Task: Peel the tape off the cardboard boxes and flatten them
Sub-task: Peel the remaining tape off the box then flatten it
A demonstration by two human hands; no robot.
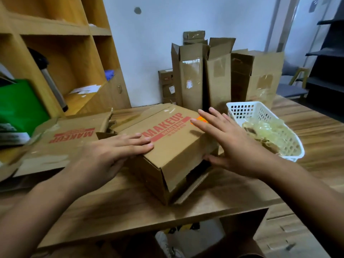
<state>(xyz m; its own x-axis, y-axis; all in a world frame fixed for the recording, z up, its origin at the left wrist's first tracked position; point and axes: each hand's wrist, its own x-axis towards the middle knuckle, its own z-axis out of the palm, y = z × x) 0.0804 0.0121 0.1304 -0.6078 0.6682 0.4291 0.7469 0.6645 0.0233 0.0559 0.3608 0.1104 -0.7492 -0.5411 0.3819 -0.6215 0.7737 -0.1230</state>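
Note:
A brown cardboard box (178,146) printed MAKEUP in red sits tilted on the wooden table (130,207), its near end partly open. My left hand (109,153) lies flat on the box's top left edge, fingers together. Spread over the box's right side is my right hand (230,144), its thumb at the lower right edge beside a dark gap. Neither hand grips anything. To the left lies a flattened MAKEUP box (61,144).
A white plastic basket (290,135) with crumpled clear tape stands at the right. Several flattened boxes (219,77) lean upright against the wall behind. Wooden shelves (61,53) and a green bag (18,107) are at the left. An open carton (242,229) sits below the table's front edge.

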